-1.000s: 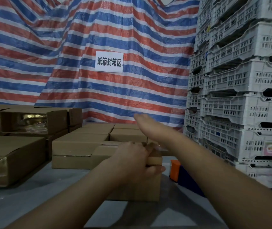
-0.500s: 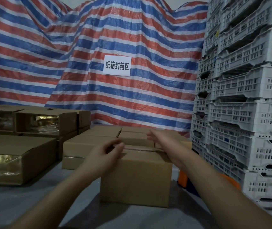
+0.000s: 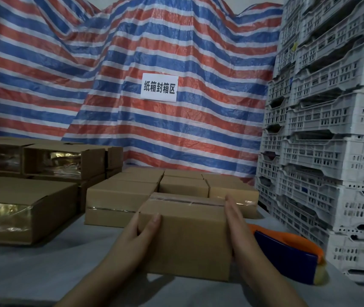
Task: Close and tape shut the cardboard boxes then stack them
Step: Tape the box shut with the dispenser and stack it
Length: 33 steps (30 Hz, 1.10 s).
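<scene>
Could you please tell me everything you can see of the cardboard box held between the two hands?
The cardboard box is plain brown corrugated card, closed, with clear tape along its top seam. It sits nearest the camera on the grey surface. The left hand holds its left side, thumb on the front; the right hand presses flat against its right side.

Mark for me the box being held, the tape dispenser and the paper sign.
box (image 3: 190, 240), head view, on its front face.
tape dispenser (image 3: 287, 258), head view, on its blue body.
paper sign (image 3: 159, 87), head view, on its printed middle.
</scene>
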{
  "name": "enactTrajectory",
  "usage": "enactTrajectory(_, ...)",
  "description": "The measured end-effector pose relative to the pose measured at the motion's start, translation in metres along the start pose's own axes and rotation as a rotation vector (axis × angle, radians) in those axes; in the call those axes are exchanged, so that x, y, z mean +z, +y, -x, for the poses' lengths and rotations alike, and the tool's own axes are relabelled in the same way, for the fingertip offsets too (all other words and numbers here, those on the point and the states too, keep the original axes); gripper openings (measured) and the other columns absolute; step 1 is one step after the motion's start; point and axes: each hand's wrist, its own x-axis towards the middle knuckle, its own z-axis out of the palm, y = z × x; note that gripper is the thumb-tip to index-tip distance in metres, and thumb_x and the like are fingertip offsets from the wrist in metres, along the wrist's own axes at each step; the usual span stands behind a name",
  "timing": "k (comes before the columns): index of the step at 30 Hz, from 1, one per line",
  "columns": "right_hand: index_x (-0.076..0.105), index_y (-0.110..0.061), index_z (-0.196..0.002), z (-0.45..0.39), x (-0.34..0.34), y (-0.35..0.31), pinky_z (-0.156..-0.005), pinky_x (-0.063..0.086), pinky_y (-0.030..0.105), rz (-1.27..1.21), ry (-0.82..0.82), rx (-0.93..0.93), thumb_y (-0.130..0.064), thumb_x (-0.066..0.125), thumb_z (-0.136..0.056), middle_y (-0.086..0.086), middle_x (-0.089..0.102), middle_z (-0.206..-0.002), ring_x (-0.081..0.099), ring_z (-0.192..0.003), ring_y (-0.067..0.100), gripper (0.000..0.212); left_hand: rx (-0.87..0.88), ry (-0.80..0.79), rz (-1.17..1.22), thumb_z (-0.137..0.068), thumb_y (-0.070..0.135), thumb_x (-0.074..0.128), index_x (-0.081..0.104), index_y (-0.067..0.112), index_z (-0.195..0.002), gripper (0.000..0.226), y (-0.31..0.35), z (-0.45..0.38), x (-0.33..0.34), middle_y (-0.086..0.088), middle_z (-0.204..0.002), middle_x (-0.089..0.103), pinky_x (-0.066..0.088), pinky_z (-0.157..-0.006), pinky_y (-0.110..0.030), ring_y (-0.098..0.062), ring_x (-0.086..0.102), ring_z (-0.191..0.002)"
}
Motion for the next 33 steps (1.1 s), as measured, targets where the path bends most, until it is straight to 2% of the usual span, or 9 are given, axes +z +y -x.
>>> enactTrajectory(2, 0.018, -0.063, -0.149, 0.012, -0.002, 0.007, -0.106, 0.044, 0.050, 0.050, -0.047, 0.060, -0.086, 0.054, -0.052, -0.003, 0.037, -0.155, 0.046, -0.132, 0.026, 0.106, -0.012, 0.014, -0.021, -0.069, 0.068, 0.052, 0.060, 0.054, -0.102, 0.037, 0.002, 0.001, 0.000, 0.038, -0.089, 0.065, 0.048, -0.069, -0.014, 0.013, 0.063, -0.083)
enactTrajectory(5, 0.016, -0.050, -0.155, 0.023, -0.005, 0.012, -0.090, 0.048, 0.032, 0.206, -0.119, 0.020, -0.071, 0.067, -0.053, -0.018, 0.054, -0.124, 0.054, -0.108, 0.005, 0.115, -0.020, 0.069, -0.076, -0.069, 0.069, 0.046, 0.055, 0.050, -0.098, 0.036, 0.006, 0.003, 0.002, 0.034, -0.083, 0.066, 0.040, -0.059, -0.007, 0.017, 0.058, -0.075)
enactTrajectory(9, 0.026, -0.044, -0.150, 0.018, -0.003, -0.002, -0.073, 0.041, 0.018, 0.358, -0.130, 0.001, -0.068, 0.051, -0.069, -0.025, 0.052, -0.113, 0.049, -0.096, -0.007, 0.088, -0.038, 0.165, -0.068, -0.075, 0.069, 0.046, 0.059, 0.042, -0.093, 0.036, 0.012, -0.008, 0.011, 0.026, -0.084, 0.068, 0.040, -0.063, -0.020, 0.008, 0.056, -0.083)
enactTrajectory(15, 0.053, -0.022, -0.138, -0.032, -0.003, -0.025, -0.083, 0.048, 0.033, 0.435, 0.057, 0.073, -0.071, 0.043, -0.093, -0.011, 0.058, -0.100, 0.054, -0.087, 0.006, 0.067, -0.246, 0.162, -0.110, -0.090, 0.070, 0.042, 0.048, 0.022, -0.106, 0.050, 0.036, -0.064, 0.019, -0.002, -0.091, 0.053, 0.038, -0.058, -0.031, -0.019, 0.054, -0.080)
enactTrajectory(19, 0.047, -0.012, -0.146, -0.066, -0.004, -0.032, -0.109, 0.044, 0.046, 0.528, 0.094, 0.236, -0.073, 0.033, -0.095, 0.013, 0.056, -0.139, 0.055, -0.123, 0.031, 0.081, -0.334, 0.125, -0.131, -0.096, 0.054, 0.048, 0.047, 0.011, -0.134, 0.057, 0.036, -0.089, 0.022, -0.008, -0.103, 0.054, 0.042, -0.074, -0.036, -0.025, 0.053, -0.091)
enactTrajectory(24, 0.052, -0.010, -0.138, -0.078, -0.003, -0.029, -0.108, 0.045, 0.046, 0.327, 0.080, 0.400, -0.064, 0.037, -0.099, 0.017, 0.062, -0.128, 0.059, -0.118, 0.033, 0.068, -0.330, 0.139, -0.104, -0.095, 0.054, 0.050, 0.046, 0.011, -0.139, 0.062, 0.021, -0.094, 0.018, -0.015, -0.132, 0.052, 0.042, -0.097, -0.042, -0.032, 0.051, -0.116)
enactTrajectory(27, 0.066, -0.020, -0.119, -0.070, -0.008, -0.017, -0.104, 0.050, 0.046, 0.132, 0.036, 0.377, -0.061, 0.054, -0.094, 0.009, 0.073, -0.111, 0.065, -0.108, 0.029, 0.050, -0.260, 0.182, -0.131, -0.095, 0.058, 0.045, 0.054, 0.018, -0.127, 0.051, 0.009, -0.092, 0.016, -0.002, -0.110, 0.056, 0.041, -0.100, -0.042, -0.023, 0.052, -0.105)
enactTrajectory(30, 0.072, -0.021, -0.111, -0.064, -0.006, -0.003, -0.096, 0.054, 0.043, -0.045, 0.021, 0.330, -0.055, 0.066, -0.089, 0.006, 0.079, -0.097, 0.071, -0.102, 0.027, 0.041, -0.112, 0.182, -0.258, -0.094, 0.060, 0.043, 0.058, 0.027, -0.097, 0.036, 0.002, -0.085, 0.011, 0.015, -0.085, 0.054, 0.040, -0.078, -0.033, -0.004, 0.051, -0.082)
enactTrajectory(33, 0.072, -0.021, -0.117, -0.058, -0.001, 0.005, -0.098, 0.054, 0.046, -0.142, 0.008, 0.277, -0.054, 0.068, -0.087, 0.006, 0.078, -0.104, 0.072, -0.102, 0.027, 0.045, -0.047, 0.201, -0.315, -0.091, 0.066, 0.043, 0.060, 0.028, -0.081, 0.043, 0.003, -0.076, 0.009, 0.019, -0.083, 0.058, 0.041, -0.066, -0.028, -0.001, 0.053, -0.081)
